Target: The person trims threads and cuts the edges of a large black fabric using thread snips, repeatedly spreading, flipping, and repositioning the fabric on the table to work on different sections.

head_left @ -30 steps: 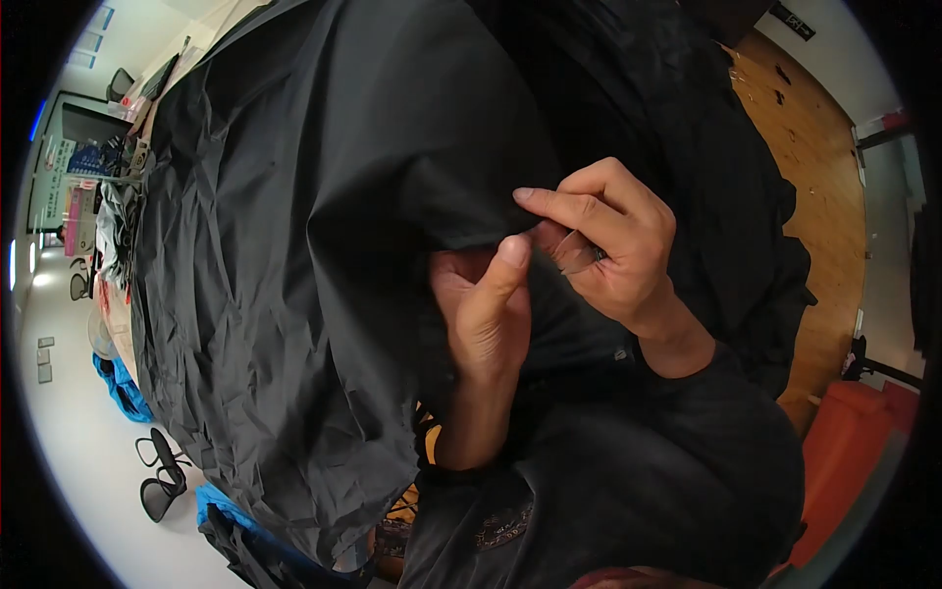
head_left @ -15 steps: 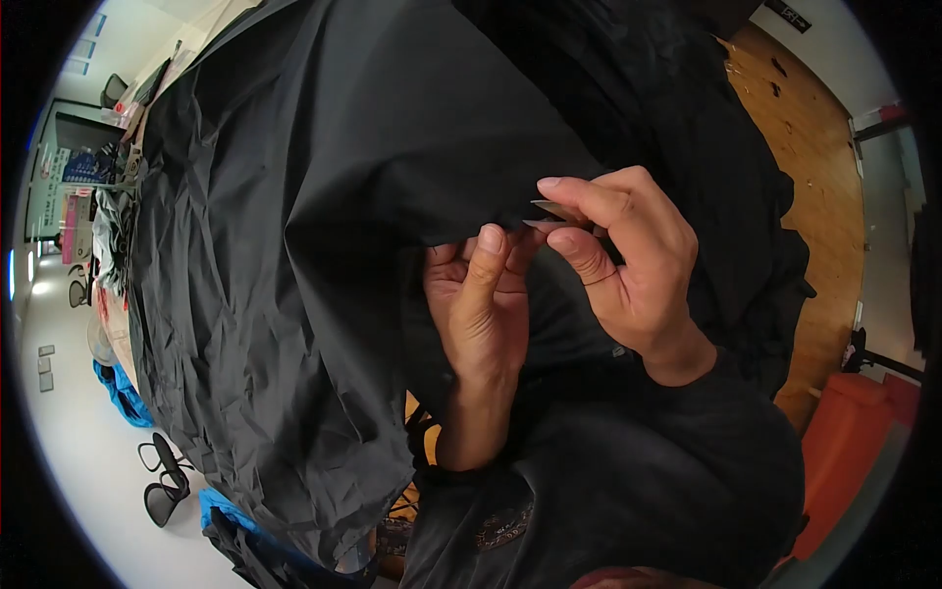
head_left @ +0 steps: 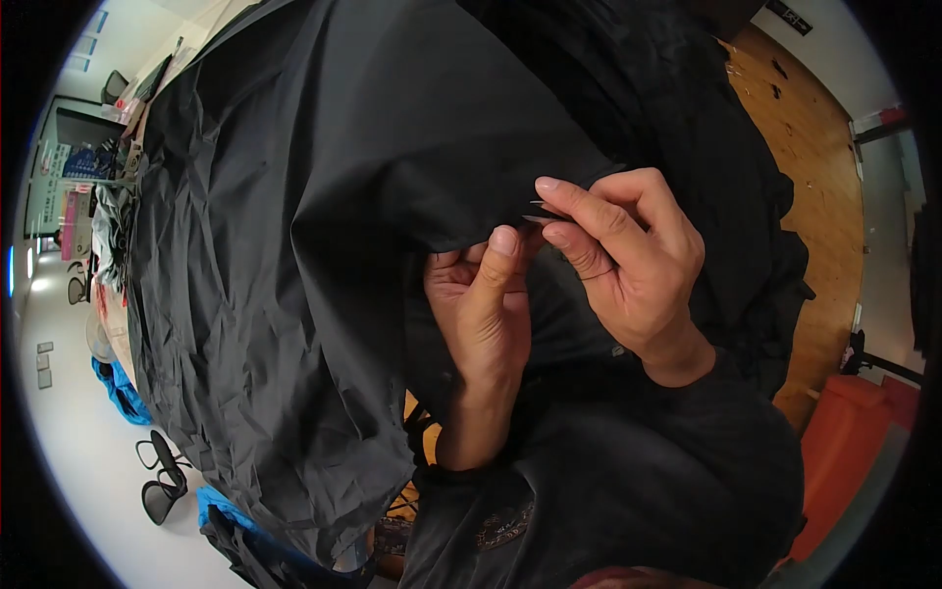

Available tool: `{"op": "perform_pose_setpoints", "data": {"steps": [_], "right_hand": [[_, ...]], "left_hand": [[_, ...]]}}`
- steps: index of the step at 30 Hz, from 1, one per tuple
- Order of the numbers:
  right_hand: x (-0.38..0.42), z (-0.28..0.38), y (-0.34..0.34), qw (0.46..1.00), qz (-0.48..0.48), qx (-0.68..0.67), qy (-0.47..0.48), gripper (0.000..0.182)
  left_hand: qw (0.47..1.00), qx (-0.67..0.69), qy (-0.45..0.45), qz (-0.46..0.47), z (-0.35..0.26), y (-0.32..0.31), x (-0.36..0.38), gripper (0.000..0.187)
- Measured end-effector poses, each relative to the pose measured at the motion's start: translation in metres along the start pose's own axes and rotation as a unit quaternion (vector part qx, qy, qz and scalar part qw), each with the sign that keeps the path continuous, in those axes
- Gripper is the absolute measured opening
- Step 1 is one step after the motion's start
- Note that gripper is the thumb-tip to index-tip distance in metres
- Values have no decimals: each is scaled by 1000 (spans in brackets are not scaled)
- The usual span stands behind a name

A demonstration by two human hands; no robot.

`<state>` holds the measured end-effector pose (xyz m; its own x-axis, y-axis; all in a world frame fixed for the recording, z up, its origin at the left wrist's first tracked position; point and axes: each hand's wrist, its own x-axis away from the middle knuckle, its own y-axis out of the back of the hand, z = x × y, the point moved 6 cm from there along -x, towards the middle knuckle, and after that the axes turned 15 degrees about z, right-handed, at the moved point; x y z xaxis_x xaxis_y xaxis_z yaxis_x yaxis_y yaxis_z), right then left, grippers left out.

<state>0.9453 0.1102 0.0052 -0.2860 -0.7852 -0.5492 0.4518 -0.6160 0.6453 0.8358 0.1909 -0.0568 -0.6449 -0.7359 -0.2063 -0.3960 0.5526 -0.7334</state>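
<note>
A large sheet of black fabric [head_left: 461, 128] spreads in front of me, creased on its left half. My left hand [head_left: 481, 314] is closed on the fabric's edge, thumb on top and fingers underneath. Between the thumb and fingers of my right hand [head_left: 643, 260] is a small pair of thread snips [head_left: 537, 219]. Two thin metal blade tips stick out toward the left, slightly apart, close to the fabric edge by my left thumb. The rest of the snips is hidden behind my fingers.
Sunglasses [head_left: 163, 478] lie on the white surface at the lower left. Blue cloth [head_left: 120, 393] and assorted items sit along the left side. A wooden floor [head_left: 819, 196] and an orange-red object [head_left: 844, 442] are at the right.
The snips' blades have come closer together as my right fingers pinch inward. My left thumb has shifted slightly right along the fabric edge.
</note>
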Motion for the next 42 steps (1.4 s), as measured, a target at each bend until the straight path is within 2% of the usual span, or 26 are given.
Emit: {"op": "perform_pose_setpoints", "data": {"steps": [15, 21, 23, 24, 26, 29, 33, 35, 36, 38, 40, 42], "right_hand": [[0, 2, -1, 999, -12, 34, 16, 27], [1, -15, -12, 992, -21, -120, -16, 23], [2, -22, -18, 964, -9, -262, -37, 23], [2, -23, -16, 964, -9, -262, -37, 23], [5, -30, -17, 919, 9, -388, -69, 24], [0, -34, -6, 918, -17, -389, -76, 24], [1, -36, -12, 934, -2, -343, -95, 28], [0, -25, -6, 974, -16, -222, -31, 31], [0, -25, -7, 974, -16, -223, -31, 31], [-1, -18, -7, 994, -1, -105, -6, 31], [1, -14, -7, 996, -6, -87, -18, 30], [1, -11, -7, 997, 37, -48, -49, 31]], "left_hand": [[998, -48, -36, -19, -2, -5, -2, 25], [995, -87, -40, -26, -2, -1, -3, 24], [994, -93, -41, -27, -2, -2, -2, 23], [994, -97, -41, -35, -2, -3, -3, 23], [993, -101, -40, -43, -1, 0, -3, 22], [995, -86, -11, -40, 5, 11, -1, 26], [996, -64, -2, -63, 5, 13, 0, 29], [996, -56, 3, -69, 4, 11, 1, 30], [996, -53, -2, -69, 2, 9, 1, 30], [996, -50, -5, -68, 1, 8, 1, 31], [997, -50, -13, -50, 0, 8, 0, 30], [998, -42, -18, -42, 1, 12, 0, 29]]}}
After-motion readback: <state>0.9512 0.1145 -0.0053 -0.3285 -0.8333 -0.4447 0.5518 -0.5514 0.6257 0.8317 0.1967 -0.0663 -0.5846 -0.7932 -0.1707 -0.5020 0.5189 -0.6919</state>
